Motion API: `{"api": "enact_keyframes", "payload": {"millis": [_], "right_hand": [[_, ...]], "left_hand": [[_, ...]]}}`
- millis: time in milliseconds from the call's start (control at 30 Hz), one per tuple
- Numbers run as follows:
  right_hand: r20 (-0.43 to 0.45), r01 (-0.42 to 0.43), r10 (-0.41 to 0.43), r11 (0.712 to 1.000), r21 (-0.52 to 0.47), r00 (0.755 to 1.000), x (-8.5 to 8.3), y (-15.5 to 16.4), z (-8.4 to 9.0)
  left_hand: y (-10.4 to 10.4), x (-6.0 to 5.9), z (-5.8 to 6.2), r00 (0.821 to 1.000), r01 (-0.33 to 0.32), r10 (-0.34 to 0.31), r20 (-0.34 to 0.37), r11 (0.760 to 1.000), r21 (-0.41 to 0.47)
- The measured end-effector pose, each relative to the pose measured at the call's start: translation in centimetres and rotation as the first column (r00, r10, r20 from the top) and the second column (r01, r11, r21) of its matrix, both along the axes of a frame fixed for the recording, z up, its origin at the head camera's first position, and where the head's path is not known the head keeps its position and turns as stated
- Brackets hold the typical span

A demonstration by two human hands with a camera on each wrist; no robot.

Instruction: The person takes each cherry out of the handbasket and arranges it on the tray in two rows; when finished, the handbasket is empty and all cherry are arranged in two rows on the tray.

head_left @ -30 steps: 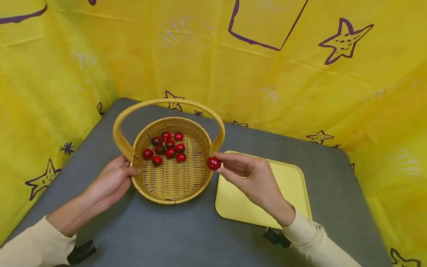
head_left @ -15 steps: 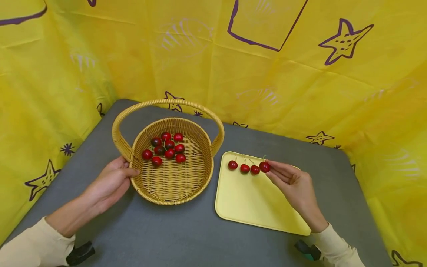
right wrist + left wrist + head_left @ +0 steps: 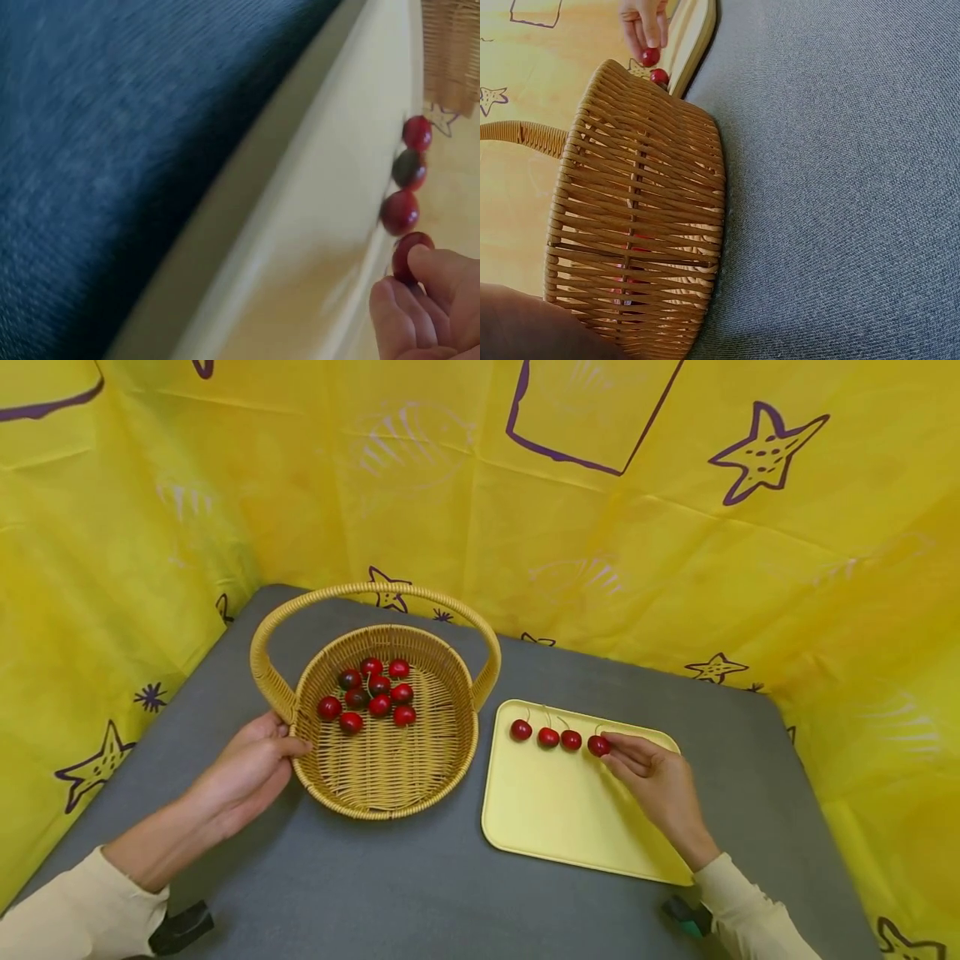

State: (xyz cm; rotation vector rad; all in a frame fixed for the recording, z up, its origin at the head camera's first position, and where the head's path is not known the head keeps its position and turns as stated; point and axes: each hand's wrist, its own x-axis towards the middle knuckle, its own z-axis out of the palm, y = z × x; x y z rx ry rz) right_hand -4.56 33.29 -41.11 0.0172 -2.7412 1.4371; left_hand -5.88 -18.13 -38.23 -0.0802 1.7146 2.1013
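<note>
My left hand (image 3: 247, 767) grips the left side of a round wicker basket (image 3: 384, 777), thumb over the rim near the foot of its tall handle. Several dark red cherries (image 3: 379, 705) lie in the basket's back left part. On the right, my right hand (image 3: 660, 785) pinches a cherry (image 3: 597, 745) between thumb and fingertips, low at the back of a pale yellow tray (image 3: 555, 814). Left of it, three cherries (image 3: 548, 738) with stems stand in a row along the tray's back edge. The right wrist view shows the pinched cherry (image 3: 411, 255) at the row's near end.
A grey cloth-covered table (image 3: 420, 885) carries both basket and tray, with a narrow gap between them. Yellow patterned fabric (image 3: 615, 527) hangs close behind and at both sides. The basket's handle (image 3: 375, 588) arches up over the basket.
My right hand has carried a cherry from beside the basket rightward to the tray's back edge, then lowered it at the end of the row. The left hand keeps its grip on the basket.
</note>
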Motion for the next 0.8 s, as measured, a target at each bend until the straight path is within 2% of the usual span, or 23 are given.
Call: {"api": "enact_keyframes", "payload": {"millis": [333,800], "right_hand": [[0.028,-0.016,0.017,1.000,-0.009,0.999,-0.7,0.2,-1.0],[0.047,-0.018,0.018,1.000,0.006,0.999,-0.8,0.1,-1.3]], "left_hand": [[-0.1,-0.1,0.0,1.000,0.001,-0.001,-0.003,1.000,0.009],[-0.1,-0.1,0.0,1.000,0.007,-0.007,-0.005,1.000,0.004]]}}
